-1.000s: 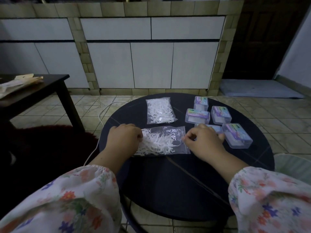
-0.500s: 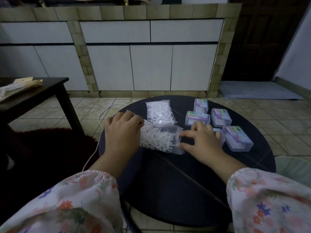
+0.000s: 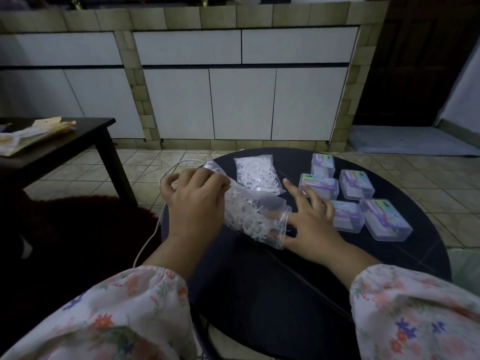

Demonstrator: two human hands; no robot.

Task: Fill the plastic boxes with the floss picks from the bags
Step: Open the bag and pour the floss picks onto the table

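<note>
Near bag of floss picks [image 3: 253, 216] now lifted at its left end and tilted, where a second ago it lay flat on the round dark tabletop [image 3: 272, 294]; left end raised off the surface, right lower corner down by the tabletop. Gripped at the raised end by the left hand [image 3: 193, 201], fingers curled over the plastic. Right hand [image 3: 310, 219] no longer pinching the bag's right edge: fingers now spread and straight, forefinger pointing up-left, thumb slipped in at the bag's right opening. Second bag [image 3: 257, 175] unmoved, flat beyond the first, just beside it. Five lidded plastic boxes [image 3: 384, 219] clustered at the right as before, the right hand's outer fingers over the nearest ones. White cord [image 3: 148, 242] hanging off the table's left side
</note>
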